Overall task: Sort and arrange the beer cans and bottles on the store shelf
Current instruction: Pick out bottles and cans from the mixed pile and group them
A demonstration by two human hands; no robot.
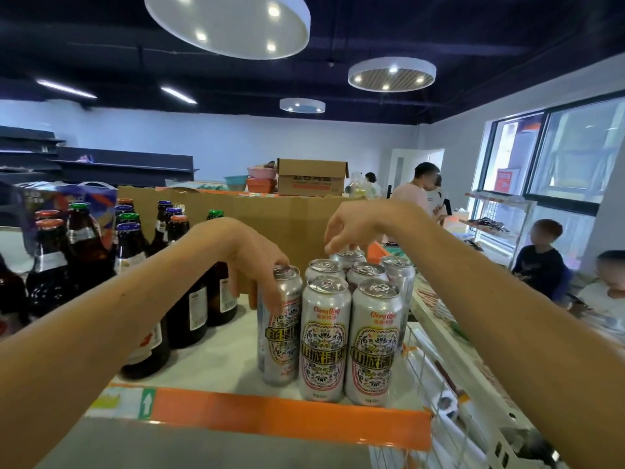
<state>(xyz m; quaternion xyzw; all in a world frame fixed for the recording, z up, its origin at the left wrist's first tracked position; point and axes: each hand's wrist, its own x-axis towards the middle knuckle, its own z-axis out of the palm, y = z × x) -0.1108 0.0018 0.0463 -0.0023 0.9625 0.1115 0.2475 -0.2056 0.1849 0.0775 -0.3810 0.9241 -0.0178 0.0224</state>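
Note:
Several tall silver beer cans (323,336) with red and yellow labels stand in rows on the white top shelf (209,363), right of centre. My left hand (257,262) grips the front-left can (279,330) from above, fingers down its side. My right hand (351,225) reaches over the rows, its fingertips touching the top of the rearmost can (348,257). Several brown beer bottles (132,265) with orange, green and blue caps stand at the left of the same shelf, partly hidden by my left forearm.
An orange price strip (287,414) edges the shelf front. A brown cardboard sheet (270,218) stands behind the cans. A colourful carton (64,204) sits back left. A white wire rack (449,384) lies to the right. Several people (416,191) stand and sit at the right.

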